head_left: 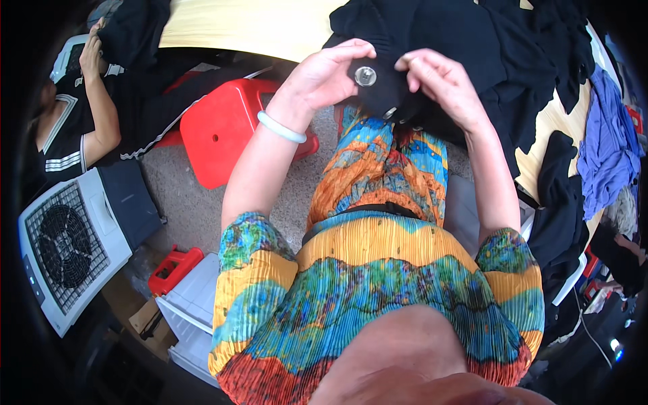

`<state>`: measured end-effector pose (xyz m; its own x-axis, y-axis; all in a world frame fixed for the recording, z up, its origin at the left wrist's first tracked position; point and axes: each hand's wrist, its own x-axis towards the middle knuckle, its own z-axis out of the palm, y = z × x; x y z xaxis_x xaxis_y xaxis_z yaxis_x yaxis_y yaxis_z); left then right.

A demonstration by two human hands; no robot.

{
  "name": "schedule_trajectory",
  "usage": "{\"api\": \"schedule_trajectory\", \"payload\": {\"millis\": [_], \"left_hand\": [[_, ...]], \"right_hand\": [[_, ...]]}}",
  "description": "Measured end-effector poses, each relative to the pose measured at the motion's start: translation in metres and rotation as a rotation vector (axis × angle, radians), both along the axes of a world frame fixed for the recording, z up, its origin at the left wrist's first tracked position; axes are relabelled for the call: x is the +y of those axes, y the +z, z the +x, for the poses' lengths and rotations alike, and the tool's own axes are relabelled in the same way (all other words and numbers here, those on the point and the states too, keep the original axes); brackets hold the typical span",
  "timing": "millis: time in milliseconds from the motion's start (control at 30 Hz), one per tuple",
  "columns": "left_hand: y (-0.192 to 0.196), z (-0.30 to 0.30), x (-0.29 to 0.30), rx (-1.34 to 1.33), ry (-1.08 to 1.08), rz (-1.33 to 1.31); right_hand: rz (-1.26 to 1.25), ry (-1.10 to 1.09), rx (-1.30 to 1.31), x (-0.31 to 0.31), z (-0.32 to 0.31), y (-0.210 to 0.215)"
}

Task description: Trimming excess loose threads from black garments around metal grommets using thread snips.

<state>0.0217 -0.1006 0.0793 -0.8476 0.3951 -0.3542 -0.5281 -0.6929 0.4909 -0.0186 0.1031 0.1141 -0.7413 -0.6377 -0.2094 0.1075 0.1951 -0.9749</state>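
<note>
Fingers (356,48) of the left hand (318,77): index and thumb are curving into a wide C, tips standing apart above and below the button; black cloth is running right up to them, though how firmly they're gripping it I'm not able to tell.
Right hand (442,81): index and thumb are curling in, almost meeting, just right of the button; anything they're pinching is staying too small to make out.
Button (365,76): and there it is, round and shiny, gleaming between the two hands against the black cloth!
Black garment (432,34): it's spreading from the hands back across the counter (243,27), its near part hanging over the person's knees.
Glint: a small bright piece (390,113) is catching light lower on the cloth, its kind not showing clearly.
Bracelet (281,127): a pale ring is circling the left wrist.
Clothes: a pleated, many-coloured top (378,283) is meeting patterned trousers (351,179).
Stool (223,135): bright red, it's standing on the grey floor (175,192) by the left forearm.
Right side: violet-blue cloth (607,145) is lying in folds.
Far left: a co-worker in black (71,145) is raising a hand (90,57) beside dark fabric.
Lower left: a boxy unit with a round black grille (64,246) is standing near a red container (174,270).
</note>
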Motion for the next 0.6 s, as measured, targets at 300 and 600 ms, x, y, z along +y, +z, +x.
{"api": "schedule_trajectory", "payload": {"millis": [300, 600], "left_hand": [[-0.025, 0.048, 0.027, 0.028, 0.566, -0.491], [0.011, 0.012, 0.028, 0.282, 0.295, -0.346]], "right_hand": [[0.047, -0.261, 0.17, 0.003, -0.015, -0.02], [0.02, -0.17, 0.408, 0.011, -0.012, -0.002]]}}
